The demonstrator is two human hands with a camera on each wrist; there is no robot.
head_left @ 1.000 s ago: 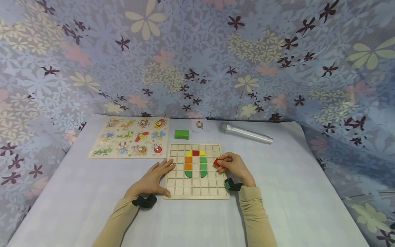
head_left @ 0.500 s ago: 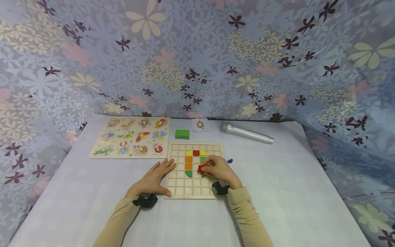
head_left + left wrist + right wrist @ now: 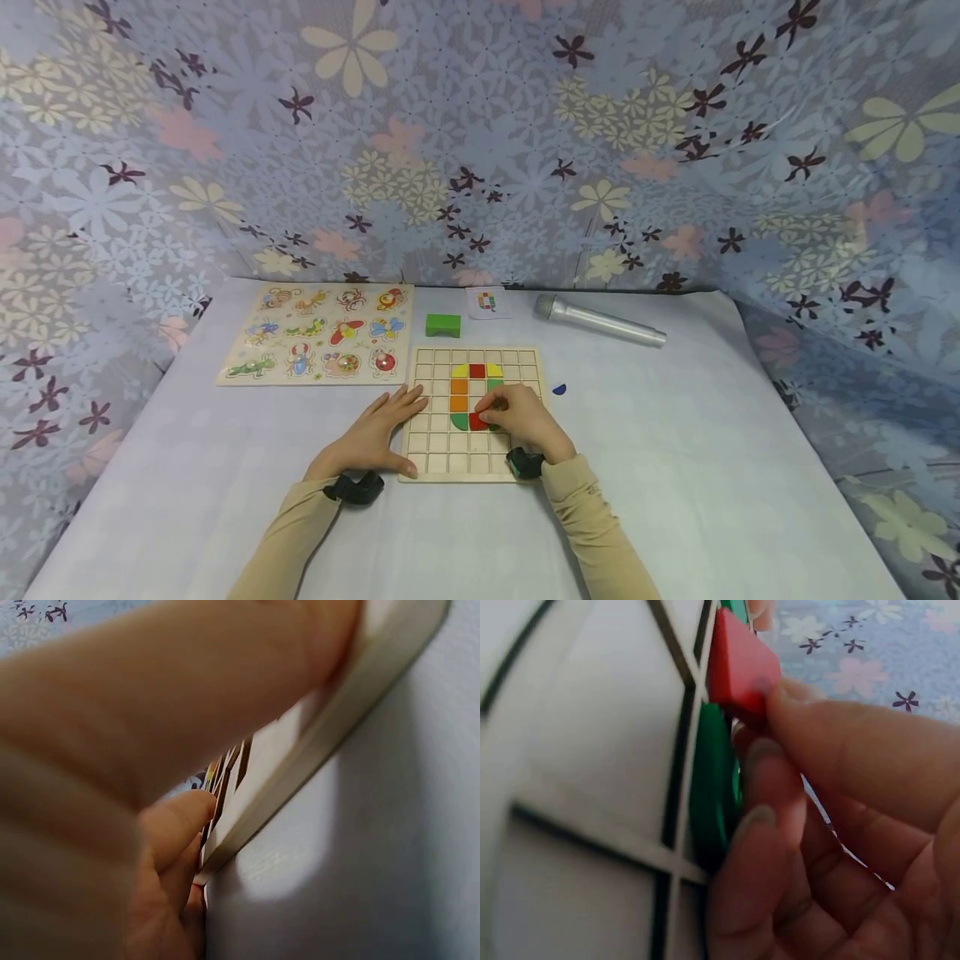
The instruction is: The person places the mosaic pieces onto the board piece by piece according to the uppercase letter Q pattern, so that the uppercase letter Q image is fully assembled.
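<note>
My right hand (image 3: 522, 417) pinches a red square tile (image 3: 742, 664) between thumb and finger. The tile sits slightly tilted at a cell of the wooden grid board (image 3: 442, 464), beside a rounded green tile (image 3: 711, 784). On the board, yellow, orange, green and red tiles form a ring; my right fingers cover part of its right side. At the ring's lower left is another rounded green tile (image 3: 458, 422). My left hand (image 3: 367, 437) rests on the board's left edge with fingers spread. Its thumb lies at the near left corner.
Left of the board lies a wooden insect puzzle (image 3: 318, 333). Behind it are a green block (image 3: 443, 325) and a small pattern card (image 3: 487, 303). A silver microphone (image 3: 603, 322) lies at the back right. A small blue half-round piece (image 3: 559, 389) lies right of the board.
My right hand has moved left from the board's right edge, bringing the red tile down between the two lower green tiles. The blue piece has come into view. My left hand stays put.
</note>
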